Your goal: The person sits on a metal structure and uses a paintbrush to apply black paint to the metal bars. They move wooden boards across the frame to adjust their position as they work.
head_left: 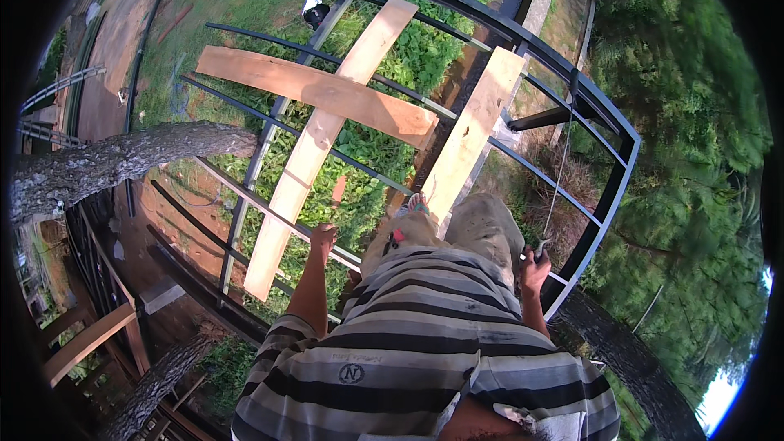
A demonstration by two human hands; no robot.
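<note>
My left hand is closed in a fist on a light metal bar, which slants through the frame beside my left leg. My right hand is wrapped round the near end of a long, thin tool with a thicker dark far end; its kind I cannot make out. Ahead of me a wooden plank lies over the dark metal bars, and a shorter plank crosses on top of it. Another plank runs forward from my legs, with a foot beside its near end.
A curved black metal frame bounds the right and far sides, with gaps over green plants below. At left a tree trunk reaches the frame. Stacked timber stands lower left. A black-and-white object sits near the far bars.
</note>
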